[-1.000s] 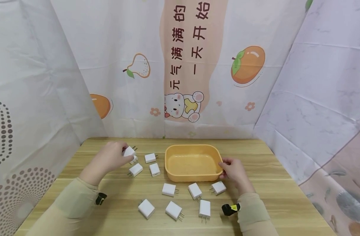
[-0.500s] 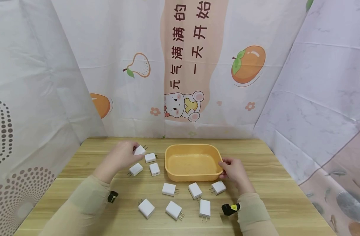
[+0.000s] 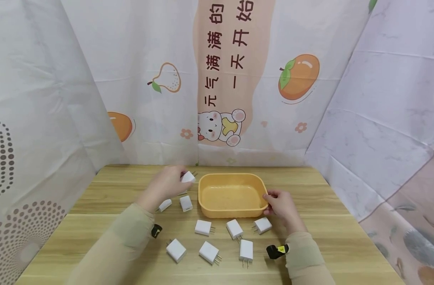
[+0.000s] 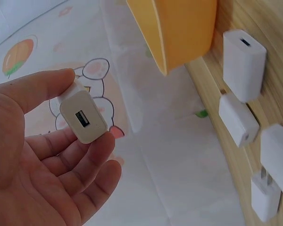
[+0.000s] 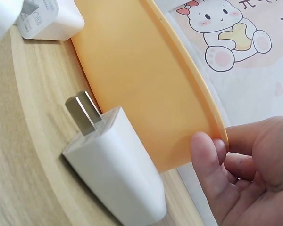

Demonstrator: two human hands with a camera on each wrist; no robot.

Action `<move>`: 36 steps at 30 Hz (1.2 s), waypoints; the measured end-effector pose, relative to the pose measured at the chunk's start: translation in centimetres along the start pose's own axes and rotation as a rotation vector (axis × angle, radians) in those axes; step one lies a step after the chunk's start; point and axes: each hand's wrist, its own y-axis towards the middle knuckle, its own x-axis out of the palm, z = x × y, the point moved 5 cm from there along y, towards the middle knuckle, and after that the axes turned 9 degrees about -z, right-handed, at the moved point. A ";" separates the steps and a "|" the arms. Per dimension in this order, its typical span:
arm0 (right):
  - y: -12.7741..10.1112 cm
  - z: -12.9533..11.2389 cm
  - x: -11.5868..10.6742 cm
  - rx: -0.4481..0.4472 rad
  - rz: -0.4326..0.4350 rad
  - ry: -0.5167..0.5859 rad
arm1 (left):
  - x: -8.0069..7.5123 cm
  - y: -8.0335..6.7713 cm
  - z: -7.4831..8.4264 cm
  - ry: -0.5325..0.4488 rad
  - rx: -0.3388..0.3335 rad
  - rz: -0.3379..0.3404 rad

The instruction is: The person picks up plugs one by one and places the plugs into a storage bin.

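Observation:
Between thumb and fingers, my left hand (image 3: 166,183) pinches a white USB charger (image 3: 189,177), raised just left of the yellow plastic basin (image 3: 232,213). In the left wrist view the USB port of that charger (image 4: 83,118) faces the camera. My right hand (image 3: 282,206) grips the right end of the basin's rim, thumb outside, as the right wrist view also shows. The inside of the basin holds nothing visible. Beneath the left hand, another charger is mostly hidden, and a white charger (image 3: 165,204) beside the wrist is partly covered.
Several white chargers lie on the wooden table (image 3: 330,237): one charger (image 3: 186,203) left of the basin, others in front, including a charger (image 3: 262,225) near the right hand and a charger (image 3: 209,252) nearer the front edge. A printed curtain (image 3: 160,130) stands behind.
My left hand has carried the charger rightward from the left group toward the basin, passing over the chargers there. My right hand and the basin have stayed in place.

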 end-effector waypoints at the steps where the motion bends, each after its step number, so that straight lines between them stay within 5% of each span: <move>1: 0.0 0.0 0.0 0.000 -0.001 0.001 | 0.2 0.3 0.3 -0.001 0.003 0.000; 12: 0.0 0.0 0.1 0.001 -0.008 0.020 | 1.8 2.0 2.9 -0.031 -0.016 -0.034; 36: 0.3 0.1 0.1 0.010 -0.011 0.042 | 4.0 4.3 4.2 0.085 0.021 -0.087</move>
